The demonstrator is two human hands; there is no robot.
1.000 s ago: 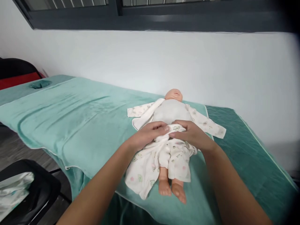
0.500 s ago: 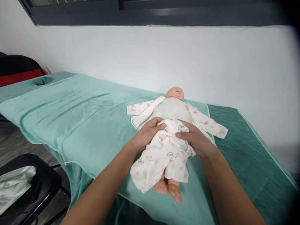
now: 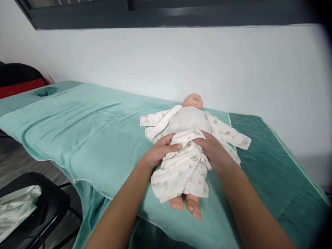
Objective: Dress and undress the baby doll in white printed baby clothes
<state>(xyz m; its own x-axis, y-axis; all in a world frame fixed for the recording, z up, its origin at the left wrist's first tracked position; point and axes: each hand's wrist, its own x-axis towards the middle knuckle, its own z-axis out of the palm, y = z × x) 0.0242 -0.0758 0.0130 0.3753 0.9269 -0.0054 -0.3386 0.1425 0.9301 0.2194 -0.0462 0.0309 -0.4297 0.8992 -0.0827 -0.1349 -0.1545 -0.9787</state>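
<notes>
A baby doll (image 3: 193, 100) lies on its back in an open white patterned jacket (image 3: 230, 135) with the sleeves spread, over a pale grey top (image 3: 190, 119). White patterned trousers (image 3: 178, 176) lie bunched over its hips and legs, and both bare feet (image 3: 193, 205) stick out below. My left hand (image 3: 164, 148) grips the waist of the trousers at their left side, thumb on top. At the right side of the waist my right hand (image 3: 212, 147) holds the same cloth, its fingertips partly hidden in the folds.
A light green cover (image 3: 103, 135) spreads over the bed, with a darker quilted cloth (image 3: 275, 162) at right. A black chair (image 3: 55, 200) holding a folded printed cloth (image 3: 19, 209) stands lower left. A white wall (image 3: 155, 62) runs behind.
Around the trousers' waist the cloth is spread flatter and wider. Their loose left leg has shifted right and slightly up. Both hands still hold the cloth, and the right thumb is less visible.
</notes>
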